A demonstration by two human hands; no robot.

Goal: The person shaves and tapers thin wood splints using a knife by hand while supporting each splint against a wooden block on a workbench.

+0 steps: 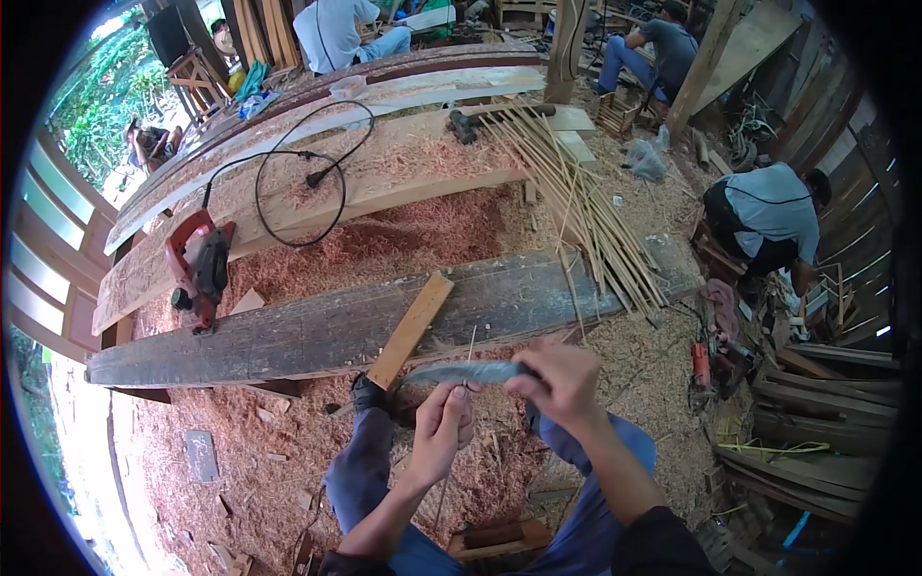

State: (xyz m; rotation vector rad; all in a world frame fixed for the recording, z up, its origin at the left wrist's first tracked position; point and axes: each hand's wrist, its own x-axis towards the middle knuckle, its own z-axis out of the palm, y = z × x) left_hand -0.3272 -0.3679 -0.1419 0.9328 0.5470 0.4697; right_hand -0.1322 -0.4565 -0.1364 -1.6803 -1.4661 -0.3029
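My right hand [562, 379] is wrapped round the handle of a knife. The broad grey knife blade [459, 372] points left, lying across a thin stick [473, 344] just above my left fingers. My left hand [444, 427] is closed on that stick in a pinch, thumb up near the blade's edge. The stick stands nearly upright, its lower part running down between my knees. Beyond the blade, a flat piece of wood [413, 329] rests aslant on a dark, worn plank [279, 336].
A red electric planer [200, 269] with a looped black cord sits at left. Long bamboo sticks [595, 211] lie at right across the plank. Shavings cover the floor [480, 461]. A person [773, 211] crouches at right; others sit farther back. Curved boards [816, 422] are stacked at lower right.
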